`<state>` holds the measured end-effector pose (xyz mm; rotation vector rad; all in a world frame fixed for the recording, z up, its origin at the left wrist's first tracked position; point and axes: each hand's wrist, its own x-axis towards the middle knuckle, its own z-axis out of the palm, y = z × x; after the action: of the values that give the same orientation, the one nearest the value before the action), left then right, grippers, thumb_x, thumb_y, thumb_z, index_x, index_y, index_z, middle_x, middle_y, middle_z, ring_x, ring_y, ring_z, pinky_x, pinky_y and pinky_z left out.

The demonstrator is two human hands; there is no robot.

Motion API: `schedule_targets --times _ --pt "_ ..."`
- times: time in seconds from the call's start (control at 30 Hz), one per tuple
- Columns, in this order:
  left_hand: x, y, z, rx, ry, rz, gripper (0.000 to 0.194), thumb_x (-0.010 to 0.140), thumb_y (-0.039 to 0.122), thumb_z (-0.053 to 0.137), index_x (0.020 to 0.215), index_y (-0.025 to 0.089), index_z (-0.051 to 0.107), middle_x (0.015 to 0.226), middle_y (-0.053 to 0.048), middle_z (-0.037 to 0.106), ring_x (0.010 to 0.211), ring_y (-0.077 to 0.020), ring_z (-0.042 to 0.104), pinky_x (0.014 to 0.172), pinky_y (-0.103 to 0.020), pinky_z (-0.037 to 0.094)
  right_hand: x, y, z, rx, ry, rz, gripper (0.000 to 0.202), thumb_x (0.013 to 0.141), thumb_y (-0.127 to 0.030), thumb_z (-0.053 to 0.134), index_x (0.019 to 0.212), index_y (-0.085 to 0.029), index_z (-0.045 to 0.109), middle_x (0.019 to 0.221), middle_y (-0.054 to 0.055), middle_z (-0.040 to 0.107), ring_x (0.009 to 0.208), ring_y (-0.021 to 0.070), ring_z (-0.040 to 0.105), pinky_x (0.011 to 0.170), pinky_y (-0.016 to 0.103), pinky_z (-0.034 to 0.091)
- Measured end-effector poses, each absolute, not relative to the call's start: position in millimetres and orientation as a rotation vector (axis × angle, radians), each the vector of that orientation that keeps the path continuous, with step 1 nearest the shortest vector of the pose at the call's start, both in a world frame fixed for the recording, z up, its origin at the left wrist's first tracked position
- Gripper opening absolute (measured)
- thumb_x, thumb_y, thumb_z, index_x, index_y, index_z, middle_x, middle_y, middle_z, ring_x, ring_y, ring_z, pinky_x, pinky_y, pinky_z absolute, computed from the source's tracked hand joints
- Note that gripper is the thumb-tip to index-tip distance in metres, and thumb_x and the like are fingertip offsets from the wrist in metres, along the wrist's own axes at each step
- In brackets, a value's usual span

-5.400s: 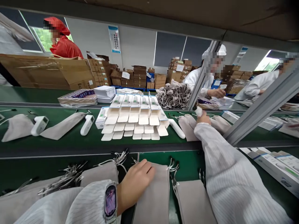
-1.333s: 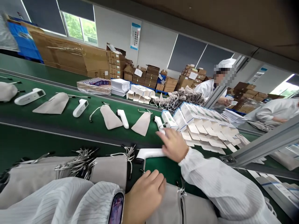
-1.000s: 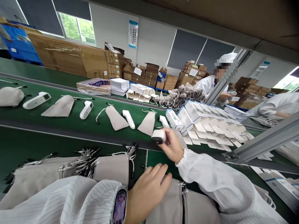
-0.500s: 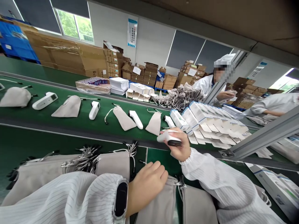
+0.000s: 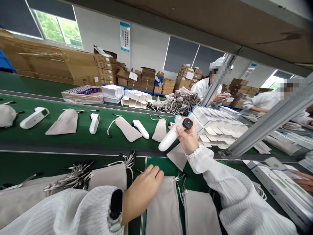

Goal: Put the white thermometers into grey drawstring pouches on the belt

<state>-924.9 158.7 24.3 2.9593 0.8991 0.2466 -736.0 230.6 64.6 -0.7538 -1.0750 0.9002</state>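
Observation:
My right hand (image 5: 187,138) is wrapped round a white handheld infrared thermometer (image 5: 168,138), raised over the belt with its black sensor end up. Just below that hand is a grey drawstring pouch (image 5: 178,157); whether the hand also grips it, I cannot tell. My left hand (image 5: 145,184) is closed, its fingers curled down and its back towards me, over the left edge of a flat grey pouch (image 5: 163,205). Its fingertips are hidden. Another flat pouch (image 5: 201,209) lies to the right of that one.
On the green belt (image 5: 80,142), thermometers (image 5: 140,128) alternate with grey pouches (image 5: 127,128). Open white boxes (image 5: 217,125) are stacked at right, by a slanted metal post (image 5: 264,114). Piled pouches (image 5: 107,179) lie front left. Co-workers (image 5: 199,87) stand beyond; another hand (image 5: 304,179) is far right.
My right hand has turned the thermometer so its black end now points up. A grey pouch now shows below that hand. The view has shifted right; my left hand stays low over the pouches.

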Motion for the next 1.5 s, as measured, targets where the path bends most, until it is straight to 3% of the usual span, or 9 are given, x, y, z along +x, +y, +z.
schedule_targets --times 0.47,0.57,0.67,0.87,1.13,1.23,1.33,1.43,1.5 --pt "-926.9 158.4 19.6 3.194 0.763 0.209 0.031 0.072 -0.007 0.038 0.093 0.013 0.051 0.090 -0.005 0.055 0.082 -0.0189 0.049 0.069 -0.030 0.042 -730.2 233.1 62.0 -0.788 -1.068 0.924 0.041 0.066 -0.022 0.064 0.099 -0.030 0.041 0.080 -0.004 0.055 0.074 0.0158 0.061 0.063 0.036 0.053" --pt "-925.9 159.0 19.4 3.215 0.774 0.167 0.028 0.073 -0.007 0.036 0.084 0.012 0.053 0.082 -0.006 0.056 0.077 -0.0192 0.049 0.065 -0.031 0.040 -728.8 233.4 62.4 -0.793 -1.054 0.935 0.041 0.065 -0.021 0.064 0.098 -0.030 0.042 0.079 -0.004 0.056 0.075 0.0167 0.061 0.063 0.035 0.053" --pt "-924.9 164.8 26.1 3.023 0.866 0.135 0.020 0.080 0.002 0.036 0.072 0.015 0.049 0.075 -0.004 0.055 0.076 -0.0201 0.047 0.063 -0.031 0.037 -729.0 231.6 65.8 -0.785 -1.002 0.998 0.040 0.066 -0.022 0.064 0.098 -0.030 0.042 0.080 -0.004 0.056 0.075 0.0170 0.062 0.064 0.036 0.052" --pt "-928.1 180.6 53.6 2.362 0.882 0.345 0.021 0.089 0.028 0.031 0.071 0.019 0.040 0.069 0.004 0.047 0.066 -0.0121 0.045 0.059 -0.023 0.033 -741.0 215.0 76.6 -0.751 -1.030 1.191 0.038 0.070 -0.022 0.061 0.100 -0.029 0.040 0.079 -0.003 0.057 0.075 0.0187 0.063 0.065 0.037 0.051" --pt "-929.5 181.6 63.2 2.181 0.886 0.542 0.021 0.084 0.031 0.040 0.068 0.019 0.042 0.068 0.005 0.045 0.063 -0.0104 0.043 0.058 -0.021 0.030 -740.5 213.2 87.0 -0.788 -0.941 1.115 0.035 0.068 -0.023 0.062 0.095 -0.028 0.040 0.079 -0.005 0.054 0.069 0.0144 0.061 0.065 0.033 0.050" --pt "-929.4 182.8 63.0 2.155 0.898 0.634 0.019 0.085 0.031 0.038 0.072 0.019 0.046 0.074 0.003 0.043 0.067 -0.0108 0.044 0.060 -0.020 0.033 -749.2 208.8 81.7 -0.812 -1.014 1.226 0.034 0.067 -0.029 0.063 0.091 -0.027 0.039 0.075 -0.006 0.053 0.059 0.0107 0.058 0.059 0.030 0.049" --pt "-930.6 188.2 65.4 2.159 0.981 0.838 0.017 0.084 0.031 0.040 0.077 0.019 0.049 0.081 0.000 0.041 0.072 -0.0120 0.044 0.062 -0.021 0.036 -768.7 194.6 69.5 -0.903 -1.277 1.401 0.027 0.072 -0.045 0.055 0.084 -0.023 0.045 0.064 -0.006 0.048 0.047 0.0050 0.047 0.045 0.018 0.041" --pt "-933.8 195.7 71.2 2.206 1.050 0.909 0.019 0.083 0.033 0.041 0.075 0.019 0.051 0.083 -0.001 0.040 0.077 -0.0132 0.044 0.067 -0.022 0.038 -780.9 184.4 60.2 -1.105 -1.592 1.563 0.047 0.075 -0.061 0.032 0.068 -0.018 0.049 0.051 -0.004 0.043 0.037 0.0052 0.038 0.033 0.018 0.029" --pt "-937.7 199.5 77.8 2.227 1.083 0.858 0.020 0.083 0.036 0.041 0.079 0.020 0.052 0.084 -0.001 0.042 0.077 -0.0134 0.046 0.068 -0.024 0.038 -773.1 189.1 60.1 -1.183 -1.728 1.436 0.055 0.077 -0.063 0.024 0.060 -0.017 0.049 0.047 -0.003 0.040 0.036 0.0065 0.037 0.036 0.021 0.031"
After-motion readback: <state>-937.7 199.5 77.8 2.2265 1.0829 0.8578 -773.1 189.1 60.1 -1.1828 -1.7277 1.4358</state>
